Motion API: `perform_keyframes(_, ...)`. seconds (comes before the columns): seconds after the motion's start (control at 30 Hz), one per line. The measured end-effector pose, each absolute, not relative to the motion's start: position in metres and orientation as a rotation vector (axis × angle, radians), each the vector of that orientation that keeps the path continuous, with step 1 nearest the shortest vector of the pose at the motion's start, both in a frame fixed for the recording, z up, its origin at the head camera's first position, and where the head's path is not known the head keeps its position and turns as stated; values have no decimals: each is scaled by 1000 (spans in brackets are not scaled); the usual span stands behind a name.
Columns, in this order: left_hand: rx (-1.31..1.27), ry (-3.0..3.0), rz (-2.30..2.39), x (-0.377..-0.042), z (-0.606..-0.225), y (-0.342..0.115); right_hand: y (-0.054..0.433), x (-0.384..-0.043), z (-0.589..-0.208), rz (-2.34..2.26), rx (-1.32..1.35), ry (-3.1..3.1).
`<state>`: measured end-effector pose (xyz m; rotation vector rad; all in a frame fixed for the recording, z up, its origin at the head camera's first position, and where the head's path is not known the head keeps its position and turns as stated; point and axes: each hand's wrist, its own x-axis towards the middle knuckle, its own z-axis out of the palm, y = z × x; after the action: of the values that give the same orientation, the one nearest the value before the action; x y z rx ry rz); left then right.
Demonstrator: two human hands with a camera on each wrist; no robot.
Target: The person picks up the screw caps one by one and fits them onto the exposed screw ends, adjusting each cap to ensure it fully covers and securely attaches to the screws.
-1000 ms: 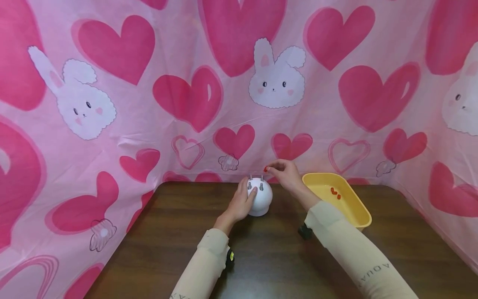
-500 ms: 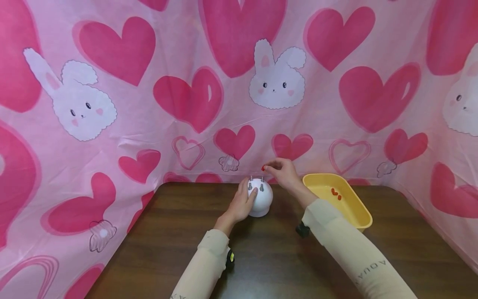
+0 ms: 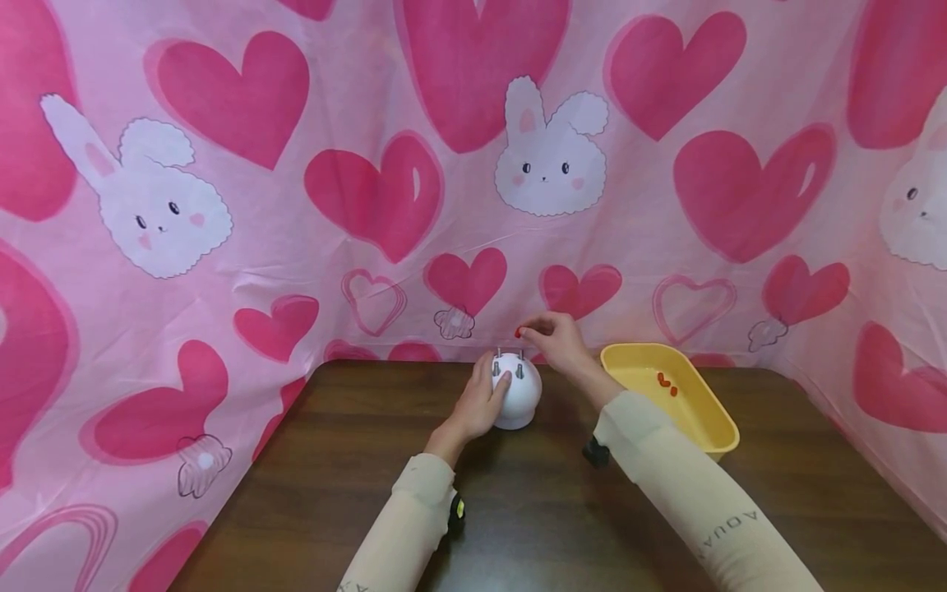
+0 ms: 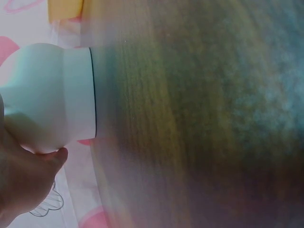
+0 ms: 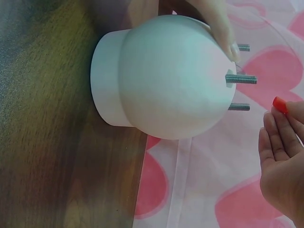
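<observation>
A white ball-shaped body on a round base [image 3: 522, 403] stands on the table, with several threaded metal studs [image 5: 242, 79] sticking up from its top. My left hand [image 3: 473, 403] grips its left side, the thumb lying on the front near the studs; its other fingers are partly hidden behind the ball. Just above a rear stud, my right hand [image 3: 565, 349] pinches a small red cap-like piece [image 5: 280, 104] between thumb and fingertip. In the right wrist view a gap separates the red piece from the stud ends.
To the right stands a yellow tray [image 3: 710, 403] with several small red pieces [image 3: 665, 384] in it. The dark wooden table [image 3: 533, 526] ends at the back against a pink cloth [image 3: 473, 222] printed with hearts and rabbits.
My right hand has shifted slightly left with the red piece, staying above the studs. The left hand and the white ball stay in place.
</observation>
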<state>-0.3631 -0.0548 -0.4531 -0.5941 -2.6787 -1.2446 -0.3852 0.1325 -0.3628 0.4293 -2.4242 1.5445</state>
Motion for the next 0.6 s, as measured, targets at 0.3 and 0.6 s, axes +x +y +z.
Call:
perform_keyframes(0.3,-582,-2698,-1238,-365,-456,-55,129,-386,-365,1529,450,-2425)
perform_keyframes(0.6,-597,-2662,-1260,-363,-455,-55,123,-387,-368,1509,486,-2417)
